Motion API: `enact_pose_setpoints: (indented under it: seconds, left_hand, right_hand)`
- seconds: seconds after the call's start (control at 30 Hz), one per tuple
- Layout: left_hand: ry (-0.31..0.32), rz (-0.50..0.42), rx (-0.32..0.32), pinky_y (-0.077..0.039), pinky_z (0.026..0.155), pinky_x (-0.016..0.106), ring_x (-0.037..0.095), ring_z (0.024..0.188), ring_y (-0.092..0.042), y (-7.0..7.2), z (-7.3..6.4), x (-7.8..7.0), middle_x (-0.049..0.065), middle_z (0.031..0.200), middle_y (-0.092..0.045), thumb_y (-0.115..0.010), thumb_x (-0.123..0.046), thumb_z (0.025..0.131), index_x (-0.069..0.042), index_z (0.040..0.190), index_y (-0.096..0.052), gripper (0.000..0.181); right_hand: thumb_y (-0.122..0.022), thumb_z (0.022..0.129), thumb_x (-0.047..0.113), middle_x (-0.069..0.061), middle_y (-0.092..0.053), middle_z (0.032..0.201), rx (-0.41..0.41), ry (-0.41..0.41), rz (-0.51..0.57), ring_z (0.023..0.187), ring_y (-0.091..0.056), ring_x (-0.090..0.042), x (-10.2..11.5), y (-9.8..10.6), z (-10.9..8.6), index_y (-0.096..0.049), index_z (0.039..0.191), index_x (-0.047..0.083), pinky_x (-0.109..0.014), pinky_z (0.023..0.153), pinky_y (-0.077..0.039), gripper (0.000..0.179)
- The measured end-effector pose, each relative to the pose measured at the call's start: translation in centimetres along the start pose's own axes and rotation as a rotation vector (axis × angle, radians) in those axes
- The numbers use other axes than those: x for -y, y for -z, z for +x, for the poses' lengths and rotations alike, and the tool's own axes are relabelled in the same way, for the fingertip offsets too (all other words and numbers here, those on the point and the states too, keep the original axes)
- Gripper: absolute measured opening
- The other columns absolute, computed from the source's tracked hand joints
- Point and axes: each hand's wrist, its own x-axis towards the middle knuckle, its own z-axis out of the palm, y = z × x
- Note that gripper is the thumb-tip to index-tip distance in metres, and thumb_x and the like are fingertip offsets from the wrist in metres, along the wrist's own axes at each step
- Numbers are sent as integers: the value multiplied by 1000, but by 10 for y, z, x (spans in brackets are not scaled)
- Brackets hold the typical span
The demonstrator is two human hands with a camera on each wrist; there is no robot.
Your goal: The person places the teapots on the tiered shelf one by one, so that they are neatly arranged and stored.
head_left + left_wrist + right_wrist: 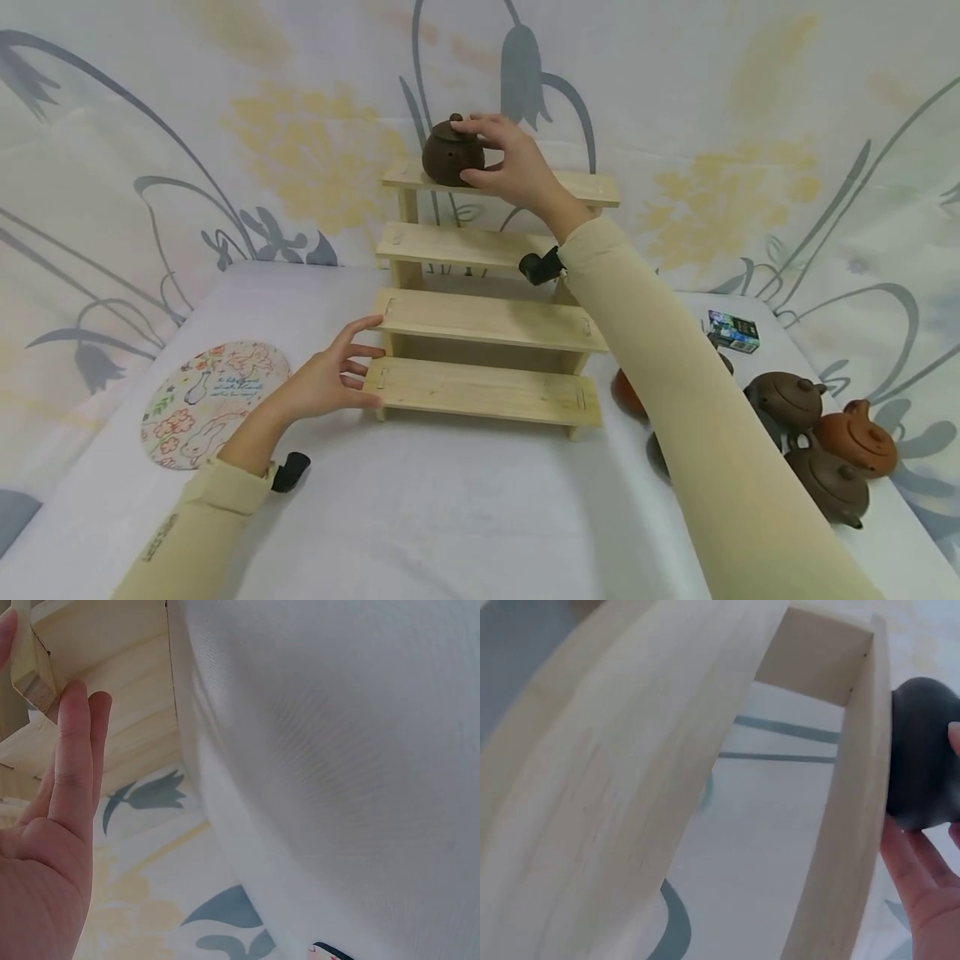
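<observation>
A dark brown clay teapot (pixel 452 154) with a knobbed lid stands at the left part of the top board of a stepped wooden shelf (pixel 487 318). My right hand (pixel 517 162) holds it from the right, thumb low on the body and fingers up by the lid. In the right wrist view the teapot (pixel 922 754) is a dark round shape against the board, with fingers under and beside it. Down at the shelf's left end, my left hand (pixel 330 375) touches the two lower boards. Its fingers (pixel 73 750) look straight in the left wrist view.
Several brown and reddish teapots (pixel 828 483) cluster on the white cloth at the right, some hidden by my right sleeve. A small patterned box (pixel 732 331) lies behind them. A round printed mat (pixel 202 400) is at the left. Flowered fabric (pixel 322 158) hangs behind the shelf.
</observation>
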Motion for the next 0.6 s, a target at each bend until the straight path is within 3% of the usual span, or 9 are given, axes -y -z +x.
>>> enact_pose_setpoints:
  seconds: [0.27,0.6]
  left_hand:
    - [5,7,5,-50,78,36,32,99,-56,2,-1,-1,24,130,-48,-81,-5,70,-25,147,-16,102]
    - [13,16,-5,-50,79,33,32,99,-55,7,-2,3,23,131,-48,-81,-6,70,-27,147,-14,105]
  right_hand:
    - [-72,81,5,-2,-43,135,-68,6,68,120,-46,-19,9,18,-35,-50,131,6,-28,92,-42,55]
    - [-69,78,-9,-10,-50,126,-117,166,162,115,-50,-20,20,32,-93,-52,122,-6,-37,91,-44,47]
